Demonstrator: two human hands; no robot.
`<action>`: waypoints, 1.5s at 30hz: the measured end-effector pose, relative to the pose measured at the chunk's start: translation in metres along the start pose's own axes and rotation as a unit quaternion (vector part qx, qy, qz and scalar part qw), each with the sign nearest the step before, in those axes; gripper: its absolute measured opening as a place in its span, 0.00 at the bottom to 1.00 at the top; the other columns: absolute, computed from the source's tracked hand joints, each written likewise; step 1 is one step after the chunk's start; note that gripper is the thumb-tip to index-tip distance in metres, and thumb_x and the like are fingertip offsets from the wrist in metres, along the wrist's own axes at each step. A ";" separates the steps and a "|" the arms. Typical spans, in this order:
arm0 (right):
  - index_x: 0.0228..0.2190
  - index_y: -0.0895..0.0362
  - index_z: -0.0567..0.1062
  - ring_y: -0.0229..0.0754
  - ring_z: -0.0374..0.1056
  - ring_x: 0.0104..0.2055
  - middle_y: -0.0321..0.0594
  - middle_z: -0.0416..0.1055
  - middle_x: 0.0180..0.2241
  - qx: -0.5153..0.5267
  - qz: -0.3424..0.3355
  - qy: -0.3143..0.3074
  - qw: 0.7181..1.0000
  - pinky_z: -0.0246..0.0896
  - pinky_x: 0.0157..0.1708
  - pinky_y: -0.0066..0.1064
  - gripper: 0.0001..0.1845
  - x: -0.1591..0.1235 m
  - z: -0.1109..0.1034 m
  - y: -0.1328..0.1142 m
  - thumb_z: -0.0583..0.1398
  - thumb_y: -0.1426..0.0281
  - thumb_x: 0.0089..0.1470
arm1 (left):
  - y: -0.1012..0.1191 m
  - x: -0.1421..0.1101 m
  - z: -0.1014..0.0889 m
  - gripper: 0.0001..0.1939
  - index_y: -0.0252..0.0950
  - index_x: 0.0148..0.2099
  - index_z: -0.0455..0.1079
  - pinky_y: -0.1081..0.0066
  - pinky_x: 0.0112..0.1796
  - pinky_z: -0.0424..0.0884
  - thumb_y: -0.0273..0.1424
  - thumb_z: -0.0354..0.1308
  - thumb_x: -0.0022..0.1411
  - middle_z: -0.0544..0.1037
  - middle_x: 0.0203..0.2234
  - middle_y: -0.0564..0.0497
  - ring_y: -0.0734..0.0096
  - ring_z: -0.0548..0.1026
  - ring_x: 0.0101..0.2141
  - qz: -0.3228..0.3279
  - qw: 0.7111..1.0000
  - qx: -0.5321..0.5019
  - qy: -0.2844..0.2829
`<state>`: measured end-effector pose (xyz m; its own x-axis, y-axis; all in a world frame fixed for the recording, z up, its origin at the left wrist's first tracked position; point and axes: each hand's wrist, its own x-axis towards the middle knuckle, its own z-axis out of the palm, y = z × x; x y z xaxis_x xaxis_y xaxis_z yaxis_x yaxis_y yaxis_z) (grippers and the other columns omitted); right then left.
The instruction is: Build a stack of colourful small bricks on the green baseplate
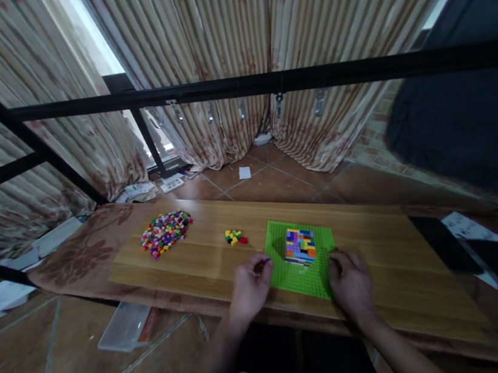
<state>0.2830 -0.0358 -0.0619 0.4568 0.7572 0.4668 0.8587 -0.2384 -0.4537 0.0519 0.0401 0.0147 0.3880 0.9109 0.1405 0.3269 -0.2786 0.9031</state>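
On the wooden board lies a green baseplate [283,274]. A block of stacked multicoloured toy bricks [300,246] rises from its middle. My left hand [250,284] is at the plate's left edge, thumb and fingers pinched on a small dark blue or purple brick [267,261]. At the plate's right edge is my right hand [351,283], its fingers curled in; whatever they may hold is hidden. A small group of yellow, green and red bricks [235,237] lies left of the plate.
A large heap of mixed bricks [165,231] covers the far left of the wooden board [207,216]. Below it on the floor sits a clear plastic box [125,326]. Dark flat objects [445,246] lie at the right. A black metal rail [236,86] crosses ahead, before striped curtains [210,32].
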 end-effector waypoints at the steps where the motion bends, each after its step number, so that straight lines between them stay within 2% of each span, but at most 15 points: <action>1: 0.37 0.58 0.74 0.49 0.64 0.44 0.48 0.71 0.39 0.002 0.001 0.001 1.000 0.59 0.47 0.41 0.13 0.000 0.000 0.000 0.51 0.68 0.55 | 0.007 -0.001 0.006 0.10 0.36 0.36 0.72 0.75 0.31 0.68 0.34 0.51 0.62 0.76 0.26 0.53 0.73 0.73 0.28 -0.001 1.000 -0.004 -0.005; 5: 0.36 0.57 0.74 0.48 0.64 0.43 0.47 0.71 0.39 0.007 0.000 0.003 1.000 0.59 0.47 0.41 0.13 0.001 0.000 -0.001 0.51 0.68 0.55 | 0.022 0.001 0.025 0.09 0.37 0.37 0.73 0.75 0.33 0.69 0.33 0.52 0.61 0.78 0.29 0.52 0.72 0.74 0.30 -0.001 1.000 -0.023 -0.001; 11: 0.37 0.58 0.74 0.48 0.64 0.44 0.48 0.71 0.40 0.012 0.004 0.007 1.000 0.59 0.47 0.41 0.13 0.001 0.001 -0.002 0.51 0.69 0.55 | 0.028 0.012 0.043 0.09 0.37 0.40 0.74 0.74 0.37 0.72 0.27 0.53 0.59 0.80 0.34 0.51 0.73 0.76 0.34 0.007 0.998 -0.065 -0.007; 15: 0.37 0.58 0.73 0.48 0.64 0.43 0.48 0.71 0.40 0.023 0.010 0.006 1.000 0.59 0.47 0.41 0.13 0.001 0.000 -0.004 0.51 0.70 0.55 | 0.030 0.020 0.051 0.11 0.37 0.41 0.73 0.73 0.37 0.72 0.24 0.52 0.59 0.80 0.34 0.52 0.73 0.77 0.33 0.012 0.999 -0.050 0.001; 22: 0.37 0.58 0.74 0.49 0.65 0.44 0.49 0.71 0.40 0.025 0.014 0.007 1.000 0.59 0.48 0.41 0.13 0.001 -0.002 -0.006 0.51 0.70 0.55 | 0.030 0.024 0.056 0.10 0.38 0.42 0.73 0.72 0.38 0.71 0.25 0.54 0.59 0.79 0.35 0.50 0.72 0.76 0.33 0.044 0.995 0.093 0.018; 28: 0.37 0.58 0.74 0.48 0.65 0.43 0.49 0.71 0.40 0.024 0.010 0.008 1.000 0.59 0.47 0.41 0.13 0.002 -0.001 -0.004 0.51 0.70 0.55 | 0.037 0.017 0.067 0.08 0.41 0.43 0.74 0.68 0.42 0.69 0.29 0.55 0.62 0.78 0.37 0.51 0.68 0.75 0.39 0.044 0.972 0.222 0.059; 36: 0.37 0.58 0.74 0.48 0.65 0.43 0.49 0.71 0.40 0.022 -0.002 0.013 1.000 0.60 0.46 0.41 0.13 0.001 0.000 -0.003 0.51 0.70 0.55 | 0.034 0.009 0.084 0.05 0.41 0.39 0.74 0.68 0.38 0.68 0.32 0.61 0.58 0.78 0.34 0.52 0.66 0.74 0.36 0.014 0.962 0.249 0.110; 40: 0.37 0.59 0.74 0.48 0.65 0.44 0.49 0.70 0.40 0.028 0.005 0.008 1.000 0.60 0.47 0.40 0.13 0.001 0.000 -0.003 0.51 0.70 0.55 | 0.031 0.008 0.084 0.06 0.41 0.39 0.74 0.67 0.38 0.69 0.33 0.61 0.58 0.78 0.34 0.52 0.65 0.74 0.36 0.043 0.952 0.278 0.116; 45: 0.37 0.59 0.74 0.49 0.64 0.44 0.49 0.71 0.41 0.025 0.010 0.005 1.000 0.59 0.48 0.40 0.13 0.001 -0.001 -0.004 0.51 0.70 0.55 | 0.029 0.005 0.082 0.08 0.40 0.43 0.73 0.66 0.39 0.69 0.31 0.55 0.63 0.78 0.36 0.50 0.65 0.74 0.36 0.099 0.936 0.321 0.106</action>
<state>0.2804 -0.0347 -0.0593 0.4771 0.7464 0.4640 0.8362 -0.2229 -0.5011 0.1336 0.0117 0.0084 0.3373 0.8433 0.4184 0.7433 -0.5113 0.4313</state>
